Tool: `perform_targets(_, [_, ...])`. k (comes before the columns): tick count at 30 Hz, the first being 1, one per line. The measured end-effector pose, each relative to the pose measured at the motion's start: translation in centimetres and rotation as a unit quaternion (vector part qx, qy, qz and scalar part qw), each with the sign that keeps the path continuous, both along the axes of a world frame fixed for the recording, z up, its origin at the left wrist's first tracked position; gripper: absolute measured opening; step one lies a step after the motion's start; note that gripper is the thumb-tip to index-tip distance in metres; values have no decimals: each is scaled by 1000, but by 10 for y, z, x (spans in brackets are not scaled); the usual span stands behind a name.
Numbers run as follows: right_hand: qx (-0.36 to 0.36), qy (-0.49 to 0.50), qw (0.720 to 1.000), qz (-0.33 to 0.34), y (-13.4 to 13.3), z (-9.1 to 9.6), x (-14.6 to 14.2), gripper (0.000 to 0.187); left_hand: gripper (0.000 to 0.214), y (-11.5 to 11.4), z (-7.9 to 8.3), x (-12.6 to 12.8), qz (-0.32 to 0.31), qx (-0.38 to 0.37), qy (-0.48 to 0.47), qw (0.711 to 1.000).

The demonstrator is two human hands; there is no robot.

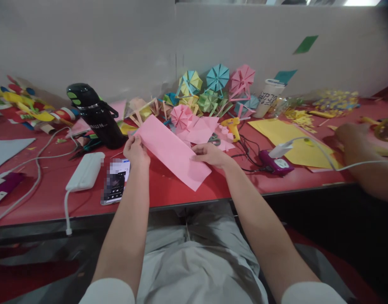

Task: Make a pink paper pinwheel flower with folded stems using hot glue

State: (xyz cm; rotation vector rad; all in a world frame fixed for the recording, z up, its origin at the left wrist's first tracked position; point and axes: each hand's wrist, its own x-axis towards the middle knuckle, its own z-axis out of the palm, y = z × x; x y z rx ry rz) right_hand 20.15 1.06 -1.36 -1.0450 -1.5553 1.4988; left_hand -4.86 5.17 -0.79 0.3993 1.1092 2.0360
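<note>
Between my hands a long pink sheet of paper [171, 152] is held at a slant above the red table. My left hand [136, 151] pinches its upper left end, fingers closed on the edge. Along the right side of the sheet, my right hand [210, 154] grips the edge with the thumb and fingers. Behind the sheet lie more pink paper pieces [202, 129] and a yellow glue gun [232, 128]. Folded paper umbrellas in pink [243, 79], blue [217, 77] and other colours lean by the wall.
A black bottle [97, 120], a white power bank [85, 172] and a phone [116, 181] are on the left. To the right are a purple power strip [276, 162], yellow paper [292, 141] and a cup [269, 98]. Another person's arm [361, 162] reaches in at far right.
</note>
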Motion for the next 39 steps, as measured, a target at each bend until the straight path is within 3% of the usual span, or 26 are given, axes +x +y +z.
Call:
perform_targets(7, [97, -143, 983, -67, -2, 3, 16, 44, 15, -4, 7, 3, 31, -10, -46, 998])
perform_targets(14, [118, -210, 970, 29, -8, 6, 37, 42, 16, -4, 6, 3, 24, 5, -63, 998])
perform_targets(16, [136, -237, 962, 15, -9, 5, 43, 43, 16, -2, 3, 2, 16, 2, -51, 999])
perform_targets(20, [169, -236, 956, -50, -8, 4, 50, 43, 10, 3, -4, -2, 0, -14, 13, 1000])
perform_targets(23, [186, -236, 952, -61, -9, 2, 51, 38, 8, 5, -8, -4, -7, -15, 43, 999])
perform_targets(27, [199, -243, 947, -64, -13, 2, 52, 35, 10, 5, -9, -5, -1, -6, 20, 1000])
perform_targets(34, [220, -252, 939, -86, -18, 2, 58, 47, 17, 0, 0, 0, 4, -9, -41, 999])
perform_targets(39, [211, -225, 945, -107, -20, 5, 69, 39, 17, -8, 8, 3, -70, -73, -38, 994])
